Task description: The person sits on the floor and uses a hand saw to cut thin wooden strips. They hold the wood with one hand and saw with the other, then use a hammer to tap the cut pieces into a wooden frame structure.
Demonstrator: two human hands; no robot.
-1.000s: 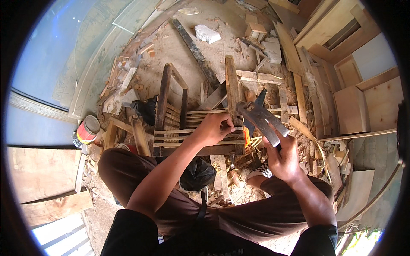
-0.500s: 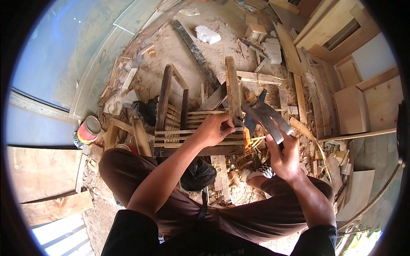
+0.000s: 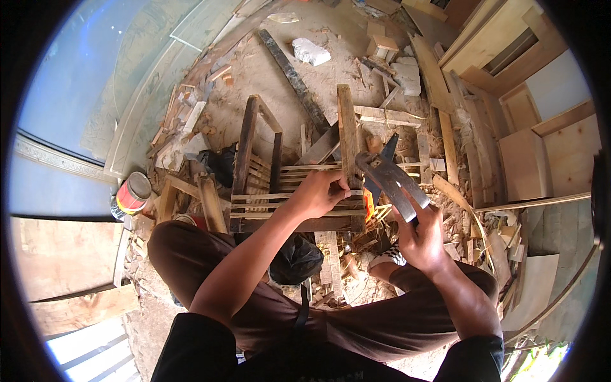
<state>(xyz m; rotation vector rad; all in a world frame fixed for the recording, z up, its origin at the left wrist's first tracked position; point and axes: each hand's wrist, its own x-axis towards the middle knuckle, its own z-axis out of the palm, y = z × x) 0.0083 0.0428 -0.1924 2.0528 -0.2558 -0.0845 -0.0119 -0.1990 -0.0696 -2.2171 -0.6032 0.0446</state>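
Observation:
A small wooden frame with dark upright posts and pale slats stands before my knees. My left hand is closed in a pinch over the front slat, beside the right post. What its fingertips hold, if anything, is too small to make out. My right hand grips a claw hammer, its dark metal head tilted just right of that post and apart from the slat. Most of the handle is hidden by the hand. Behind the hammer lies a saw with a dark blade, partly covered.
Wood offcuts and shavings litter the ground on the right. A black plastic bag sits between my legs, under the frame. On the left is a red and yellow can. A long dark beam and a white block lie farther off.
My right hand and the hammer have shifted slightly down and left, with the hammer head turning a little. The left hand and the wooden frame stay where they were.

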